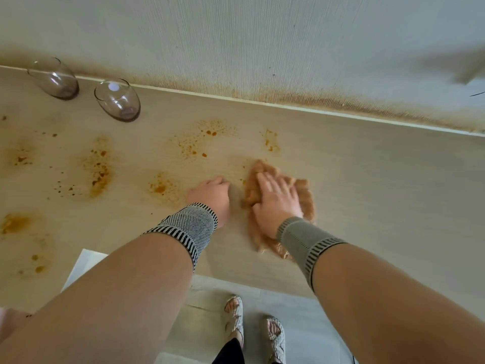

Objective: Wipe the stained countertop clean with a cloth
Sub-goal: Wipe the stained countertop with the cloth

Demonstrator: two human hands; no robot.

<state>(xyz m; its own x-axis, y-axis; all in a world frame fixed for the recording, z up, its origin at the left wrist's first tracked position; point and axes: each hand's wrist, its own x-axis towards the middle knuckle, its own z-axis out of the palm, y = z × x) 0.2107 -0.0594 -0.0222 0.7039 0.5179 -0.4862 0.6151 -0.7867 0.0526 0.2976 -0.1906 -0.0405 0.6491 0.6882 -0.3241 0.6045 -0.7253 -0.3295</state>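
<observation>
Counter (367,179): pale, long axis running left to right in front of me, back edge against a wall (262,48) that is itself browned along the bottom. To the right of my hands the surface looks free of marks; to the left it carries the orange-brown stains (99,169), in several separate patches, with a further speckled patch (199,143) beyond my hands toward the wall. So the remaining work lies left and slightly forward of the cloth.

Cloth (301,195): tan, crumpled, lying flat on the counter, long axis running roughly from near edge toward the wall. It sits under my right hand, just right of the nearest stains.

Two clear glasses (118,101) stand at the far left by the wall (well apart from the cloth, but near the leftmost stains).

Right hand (275,198): palm down on the cloth, fingers straight and spread, pressing rather than gripping. Left hand (212,195): resting on bare counter just beside the cloth, fingers loosely curled, nothing held. It lies between the cloth and the closest stain (160,187).

Judgement: the right hand has the cloth, so the next sweep should go leftward; the left hand sits in that path and would need to lift or shift. The glasses may have to be moved for the far-left patches.
</observation>
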